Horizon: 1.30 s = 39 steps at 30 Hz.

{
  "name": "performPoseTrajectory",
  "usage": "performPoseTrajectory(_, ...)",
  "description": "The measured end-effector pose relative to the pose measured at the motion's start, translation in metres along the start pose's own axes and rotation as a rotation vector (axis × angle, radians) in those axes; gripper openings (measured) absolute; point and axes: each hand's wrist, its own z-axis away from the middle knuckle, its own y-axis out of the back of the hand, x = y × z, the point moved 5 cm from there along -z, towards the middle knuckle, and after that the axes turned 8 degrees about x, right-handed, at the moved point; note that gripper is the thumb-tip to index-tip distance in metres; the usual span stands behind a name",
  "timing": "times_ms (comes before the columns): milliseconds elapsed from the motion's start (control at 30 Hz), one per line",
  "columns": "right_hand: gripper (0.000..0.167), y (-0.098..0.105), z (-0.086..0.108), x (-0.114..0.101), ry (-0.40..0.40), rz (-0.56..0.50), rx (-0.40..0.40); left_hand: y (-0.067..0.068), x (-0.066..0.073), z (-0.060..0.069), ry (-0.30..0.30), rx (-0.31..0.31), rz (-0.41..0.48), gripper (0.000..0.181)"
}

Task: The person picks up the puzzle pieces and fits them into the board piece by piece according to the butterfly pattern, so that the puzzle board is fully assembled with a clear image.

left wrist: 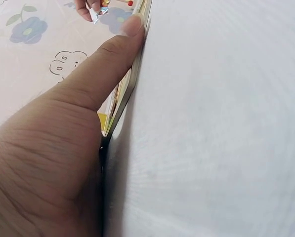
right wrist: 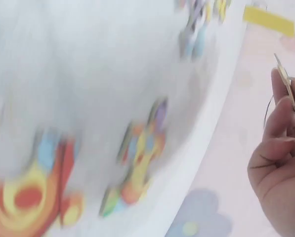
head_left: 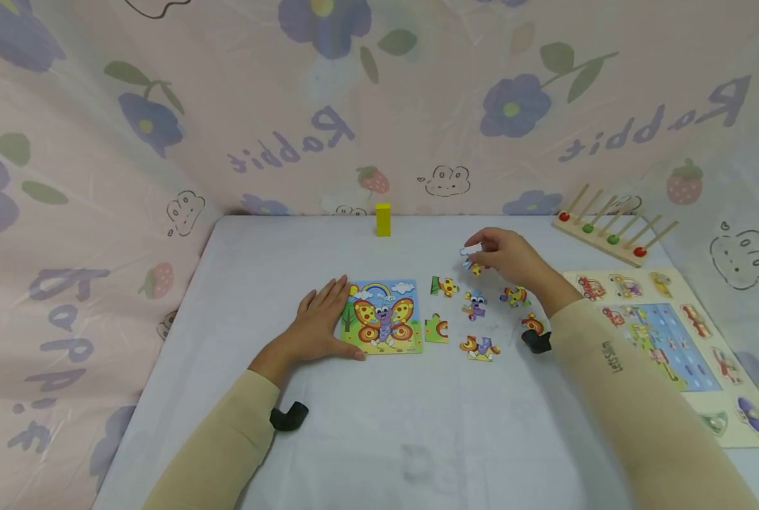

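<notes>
A square butterfly puzzle board (head_left: 386, 319) lies on the table in the head view. My left hand (head_left: 318, 322) rests at its left side with the fingers extended, the thumb lying along its near edge; the left wrist view shows that thumb (left wrist: 107, 59) against the board's side. Up and to the right, my right hand (head_left: 510, 258) pinches a puzzle piece (head_left: 471, 249) with a pale face showing. From the right wrist, this piece (right wrist: 286, 84) appears nearly edge-on between thumb and fingers. Loose pieces lie between the hands, among them a purple one (head_left: 475, 306) and a green-and-red one (head_left: 437, 329).
A yellow block (head_left: 383, 220) stands at the table's back edge. On the right are a wooden peg rack (head_left: 599, 237) with red and green beads and a large picture board (head_left: 745, 347) of vehicles. Patterned cloth (head_left: 418, 106) hangs behind the table.
</notes>
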Motion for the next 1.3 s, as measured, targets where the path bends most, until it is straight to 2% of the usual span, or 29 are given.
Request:
performPoseTrajectory(200, 0.026, -0.023, 0.004, -0.018, 0.055, -0.032, -0.048, -0.001, -0.001, 0.0, 0.0, -0.001, 0.0, 0.15)
performPoseTrajectory(400, 0.023, -0.046, 0.006, -0.024, 0.059, -0.009, -0.081, -0.001, -0.001, -0.001, -0.008, 0.002, -0.007, 0.15)
performPoseTrajectory(567, 0.023, -0.063, 0.008, -0.031, 0.075, -0.065, -0.109, 0.002, 0.001, 0.001, -0.008, 0.001, 0.015, 0.151)
performPoseTrajectory(900, 0.018, -0.096, 0.005, -0.038, 0.048, -0.139, -0.174, 0.003, 0.0, 0.0, -0.003, 0.001, 0.014, 0.15)
performPoseTrajectory(1300, 0.022, -0.116, -0.002, -0.04, -0.006, -0.113, -0.164, 0.004, 0.004, 0.001, -0.005, -0.003, 0.023, 0.15)
